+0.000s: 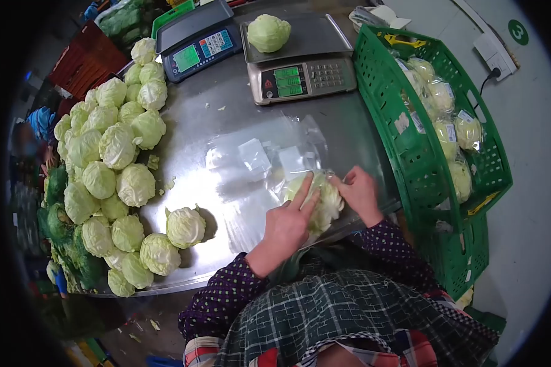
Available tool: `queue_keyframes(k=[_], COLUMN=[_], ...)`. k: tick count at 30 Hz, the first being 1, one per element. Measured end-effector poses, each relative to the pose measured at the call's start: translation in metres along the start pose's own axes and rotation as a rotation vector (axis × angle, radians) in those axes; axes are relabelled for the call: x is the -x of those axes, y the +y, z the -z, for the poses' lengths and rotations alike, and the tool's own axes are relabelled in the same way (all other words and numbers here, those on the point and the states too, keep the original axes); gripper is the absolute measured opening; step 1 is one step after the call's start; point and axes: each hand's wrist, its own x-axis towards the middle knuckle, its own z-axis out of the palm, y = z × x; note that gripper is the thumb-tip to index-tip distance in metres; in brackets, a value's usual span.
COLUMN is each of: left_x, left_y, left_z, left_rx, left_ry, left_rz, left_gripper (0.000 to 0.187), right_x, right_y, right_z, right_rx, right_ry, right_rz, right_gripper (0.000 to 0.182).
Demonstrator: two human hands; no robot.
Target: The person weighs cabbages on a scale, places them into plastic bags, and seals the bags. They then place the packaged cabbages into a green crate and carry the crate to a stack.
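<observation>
A pale green cabbage (324,211) lies near the table's front edge, its upper part partly under a clear plastic bag (275,174). My left hand (288,227) rests on the cabbage's left side, index and middle fingers stretched out and apart. On the right side, my right hand (358,188) is closed in a pinch at the bag's edge; the fingertips are partly hidden. Several clear bags lie flat beyond the cabbage, and white labels (254,155) show among them.
A heap of cabbages (117,145) covers the table's left side. At the back stand a dark scale (197,46) and a silver scale (309,78) bearing one cabbage (268,33). On the right, a green crate (404,147) holds several bagged cabbages (447,134).
</observation>
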Motion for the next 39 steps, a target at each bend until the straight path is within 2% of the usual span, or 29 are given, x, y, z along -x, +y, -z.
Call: queue_keyframes(k=[2, 3, 4, 6, 7, 8, 10, 11, 13, 14, 16, 18, 22, 23, 25, 26, 28, 32, 34, 35, 37, 38, 39], left_x=[0.002, 0.0, 0.001, 0.007, 0.011, 0.013, 0.015, 0.017, 0.015, 0.014, 0.014, 0.016, 0.017, 0.018, 0.014, 0.014, 0.015, 0.024, 0.021, 0.025, 0.047, 0.057, 0.054], left_y=[-0.013, -0.007, -0.01, -0.018, -0.023, -0.029, -0.042, -0.05, -0.065, -0.071, -0.076, -0.078, -0.097, -0.098, -0.094, -0.093, -0.078, -0.02, -0.013, -0.004, 0.01, 0.011, 0.007], left_z=[-0.011, -0.005, -0.007, -0.013, -0.011, -0.008, -0.003, 0.0, 0.0, 0.0, 0.003, 0.008, 0.0, -0.003, 0.002, 0.006, 0.037, 0.124, 0.154, 0.175, 0.202, 0.209, 0.208], left_rx=[-0.011, -0.058, -0.061, -0.128, -0.155, -0.163, -0.231, -0.266, -0.325, -0.38, -0.437, -0.412, -0.501, -0.515, -0.278, -0.282, -0.232, -0.01, -0.096, -0.11, -0.06, -0.027, -0.123], left_ry=[0.095, 0.156, 0.165, -0.098, -0.052, -0.053, -0.148, -0.183, -0.124, -0.064, -0.083, -0.13, -0.084, -0.08, -0.058, -0.055, 0.205, 0.65, 0.648, 0.616, 0.67, 0.654, 0.778], left_rz=[-0.354, -0.51, -0.513, -0.602, -0.59, -0.588, -0.556, -0.573, -0.622, -0.664, -0.706, -0.844, -0.956, -0.963, -0.797, -0.8, -0.608, -0.723, -0.699, -0.729, -0.745, -0.754, -0.674], left_gripper=[0.057, 0.04, 0.04, 0.022, 0.015, 0.015, 0.019, 0.028, 0.033, 0.038, 0.041, 0.038, 0.023, 0.023, 0.012, 0.012, 0.013, 0.023, 0.024, 0.024, 0.023, 0.021, 0.019], right_x=[-0.011, -0.022, -0.03, -0.039, -0.039, -0.038, -0.034, -0.042, -0.056, -0.058, -0.06, -0.061, -0.069, -0.069, -0.057, -0.047, -0.019, 0.009, 0.027, 0.048, 0.092, 0.092, 0.082], right_y=[0.011, 0.014, 0.019, 0.017, 0.01, 0.006, -0.011, -0.01, -0.004, -0.002, -0.004, 0.002, 0.008, 0.009, -0.014, -0.024, -0.053, -0.081, -0.097, -0.117, -0.154, -0.149, -0.146], right_z=[-0.007, -0.017, -0.029, -0.044, -0.045, -0.043, -0.031, -0.03, -0.033, -0.037, -0.037, -0.034, -0.033, -0.031, -0.015, -0.004, 0.026, 0.075, 0.089, 0.107, 0.139, 0.132, 0.127], right_rx=[0.089, -0.025, -0.023, -0.441, -0.46, -0.467, -0.229, -0.232, -0.174, -0.178, -0.375, -0.351, -0.223, -0.229, -0.235, -0.235, -0.049, -0.258, 0.068, 0.074, 0.042, 0.033, 0.105], right_ry=[0.621, 0.705, 0.711, 0.283, 0.298, 0.297, 0.214, 0.223, 0.169, 0.175, 0.233, 0.244, 0.269, 0.281, 0.275, 0.279, 0.297, 0.297, 0.082, 0.091, 0.141, 0.138, 0.107], right_rz=[0.438, 0.528, 0.535, 0.15, 0.241, 0.245, 0.224, 0.231, 0.31, 0.316, 0.444, 0.474, 0.487, 0.495, 0.669, 0.671, 0.9, 0.876, 1.054, 1.063, 1.239, 1.22, 1.191], right_gripper=[0.048, 0.046, 0.046, 0.043, 0.037, 0.037, 0.036, 0.036, 0.026, 0.026, 0.025, 0.024, 0.02, 0.02, 0.016, 0.016, 0.012, 0.012, 0.013, 0.013, 0.015, 0.015, 0.013])
